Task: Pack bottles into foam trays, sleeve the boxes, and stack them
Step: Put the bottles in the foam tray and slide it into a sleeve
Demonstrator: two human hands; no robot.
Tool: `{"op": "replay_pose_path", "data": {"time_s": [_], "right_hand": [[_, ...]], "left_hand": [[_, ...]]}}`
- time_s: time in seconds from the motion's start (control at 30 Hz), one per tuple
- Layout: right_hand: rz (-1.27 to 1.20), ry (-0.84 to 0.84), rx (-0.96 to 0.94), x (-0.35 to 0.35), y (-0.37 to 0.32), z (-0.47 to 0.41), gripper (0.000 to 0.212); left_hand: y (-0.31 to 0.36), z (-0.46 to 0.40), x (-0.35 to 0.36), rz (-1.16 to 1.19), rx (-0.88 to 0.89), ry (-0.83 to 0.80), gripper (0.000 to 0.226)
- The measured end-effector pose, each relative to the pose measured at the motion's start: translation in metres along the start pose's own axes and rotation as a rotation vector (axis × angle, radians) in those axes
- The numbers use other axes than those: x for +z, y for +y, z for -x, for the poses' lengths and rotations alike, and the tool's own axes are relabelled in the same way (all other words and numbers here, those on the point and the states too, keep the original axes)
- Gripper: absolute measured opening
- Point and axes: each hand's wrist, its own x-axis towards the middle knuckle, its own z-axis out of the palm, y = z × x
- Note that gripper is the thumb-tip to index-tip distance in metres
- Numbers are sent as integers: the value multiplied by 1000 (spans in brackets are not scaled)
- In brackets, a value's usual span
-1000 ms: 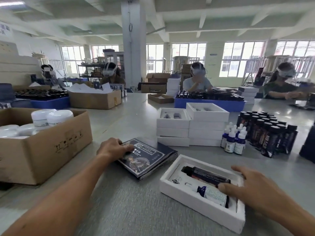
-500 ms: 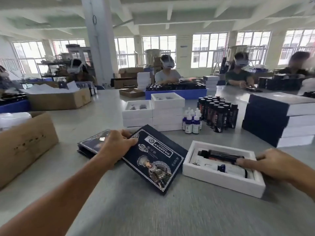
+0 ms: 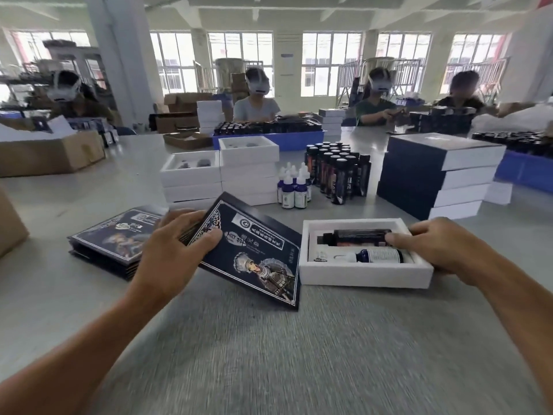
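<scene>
We see 1 foam tray [image 3: 363, 275] on the table [image 3: 269, 354] w/ 2 bottles: 1 dark [image 3: 357, 237], 1 blue dropper [image 3: 375, 255]. Our right hand [image 3: 440, 248] grips its right end. Our left hand [image 3: 176, 244] pinches 1 dark printed sleeve [image 3: 254, 259], tilted, just left of the tray.

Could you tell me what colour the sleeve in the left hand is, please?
Dark navy sleeve with white border and printed armoured figure; head view.
</scene>
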Motion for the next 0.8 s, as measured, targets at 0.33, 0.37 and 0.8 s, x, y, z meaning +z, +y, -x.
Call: {"op": "replay_pose_path", "data": {"time_s": [0.33,0.37,0.8], "right_hand": [[-224,-113,95,-6,9,-11,41],[-243,-131,95,-7,9,-12,42],[-621,-109,133,-19,18,-22,31]], "left_hand": [[8,11,0,-47,75,17,44],[8,11,1,-22,75,17,40],[-11,-1,9,45,-148,225,4]]}}
